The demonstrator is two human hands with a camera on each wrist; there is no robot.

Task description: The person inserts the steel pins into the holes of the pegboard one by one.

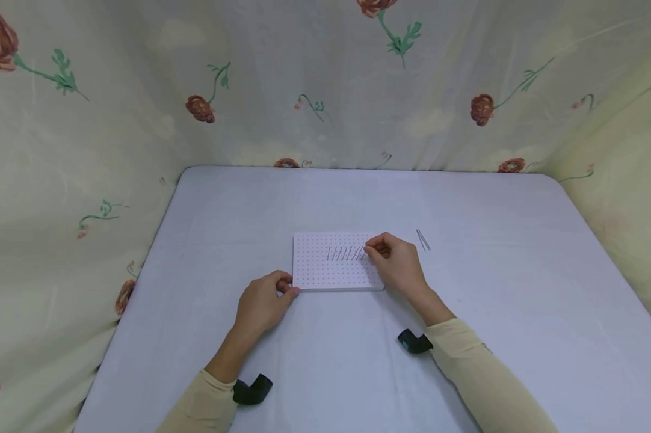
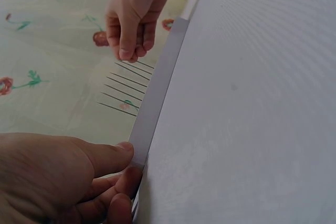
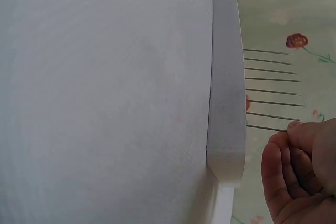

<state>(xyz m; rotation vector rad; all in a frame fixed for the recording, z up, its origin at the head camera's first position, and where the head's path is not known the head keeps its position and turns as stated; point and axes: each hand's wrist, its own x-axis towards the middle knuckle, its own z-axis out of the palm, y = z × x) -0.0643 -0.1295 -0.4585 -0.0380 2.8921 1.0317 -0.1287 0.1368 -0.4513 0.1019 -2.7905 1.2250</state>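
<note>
A white pegboard [image 1: 311,270] with a grid of small holes lies on the table. Several thin metal pins [image 1: 339,253] stand in one row across it, leaning slightly in the head view. My right hand [image 1: 398,264] is over the board's right part and pinches the top of the pin [image 3: 265,128] at the row's right end between thumb and index finger. That pin's lower end meets the board in the right wrist view. At the board's near left corner, my left hand [image 1: 263,304] holds the edge with thumb and fingers; the left wrist view shows the thumb [image 2: 113,158] against it.
Two loose pins [image 1: 423,240] lie on the table right of the board. The white-covered table [image 1: 325,361] is bordered by a flowered curtain [image 1: 249,78] at the back and sides. Each wrist carries a black camera mount [image 1: 414,341].
</note>
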